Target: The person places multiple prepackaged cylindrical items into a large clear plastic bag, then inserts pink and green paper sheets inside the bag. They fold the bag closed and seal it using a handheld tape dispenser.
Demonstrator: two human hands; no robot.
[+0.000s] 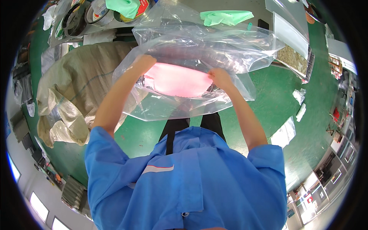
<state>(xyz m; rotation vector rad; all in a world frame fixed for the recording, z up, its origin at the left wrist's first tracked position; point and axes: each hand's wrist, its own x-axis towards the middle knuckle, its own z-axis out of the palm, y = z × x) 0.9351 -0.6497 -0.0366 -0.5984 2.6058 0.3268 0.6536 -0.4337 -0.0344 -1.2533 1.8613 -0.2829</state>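
A pink cloth (pixel 179 80) with a zigzag-cut edge is stretched between my two hands, lying inside or against a large clear plastic bag (pixel 161 110). My left hand (pixel 145 63) grips the cloth's upper left corner, and part of the hand is behind or against the film. At the upper right corner, my right hand (pixel 220 77) pinches the cloth between thumb and fingers. The bag's crumpled film spreads from the worktable's front edge down over the space before my legs. Reflections hide which layers of film lie over the cloth.
On the grey worktable (pixel 184 5) lie a green cloth (pixel 225 17) and a dark phone-like object (pixel 263 24). Rolls of tape (pixel 97 14) stand at its left. A big woven sack (pixel 77 74) rests on the green floor (pixel 273 97) to my left. Plastic scraps (pixel 284 132) lie to the right.
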